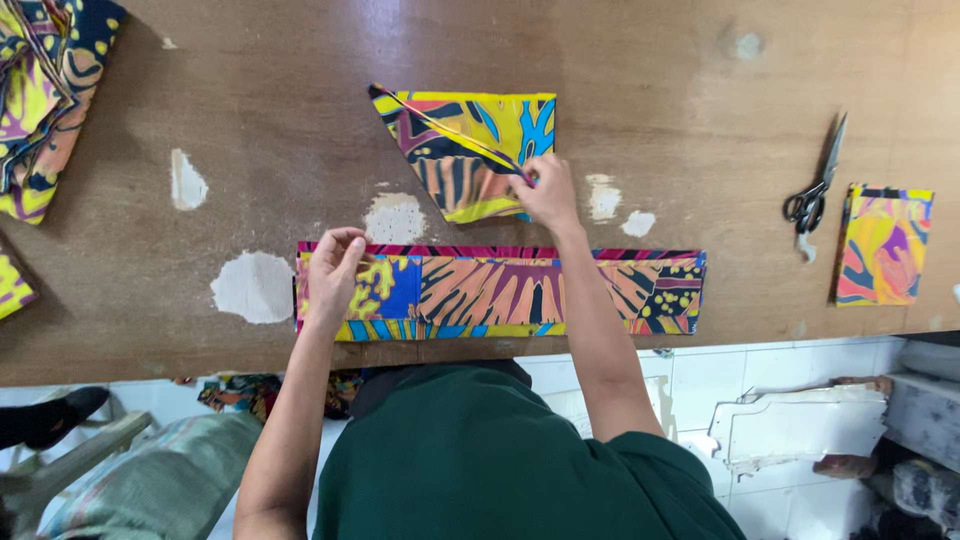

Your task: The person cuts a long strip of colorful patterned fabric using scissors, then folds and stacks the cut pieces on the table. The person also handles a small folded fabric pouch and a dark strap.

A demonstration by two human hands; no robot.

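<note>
Right hand (548,192) pinches the folded cloth (470,150) at its edge; left hand (335,272) pinches the strip (520,292) end. Best keep edges aligned, strip flat under the fingers.

worn brown wooden worktable (250,120) fills the upper view; pale patches where the surface has chipped away, largest near its front edge, left of centre. soft even light, faint sheen at the table's far middle. below the table's front edge: white tiled floor (760,375). right of that, under the table edge, a broken white slab (800,425) on the tiles. lower left, below the table, a striped woven sack (150,480).
</note>
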